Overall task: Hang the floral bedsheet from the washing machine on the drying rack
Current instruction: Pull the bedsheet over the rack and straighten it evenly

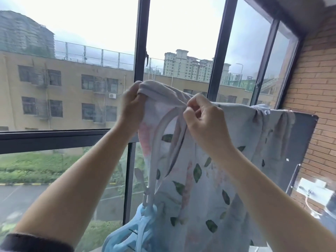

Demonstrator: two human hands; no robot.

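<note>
Hands [131, 104] [203, 117] pinch floral bedsheet [200, 170], each grip closed.

**Backlit and soft**

Overcast daylight pours through the window frame [221, 48] — the sky [81, 19] is blown out white. The floral bedsheet [209, 179] glows, lit from behind. Straight bars curve near the edges; everything is slightly smeared.

Drying rack bar hidden under cloth, can't make it out. Floral bedsheet [209, 179] draped over it; top fold runs centre to right, ending near brick wall [312, 88]. Left end of fold bunched, raised above the rest. White plastic bar [152, 170] runs down sheet's left part to blue hangers [143, 220], low and near, touching sheet.
</note>
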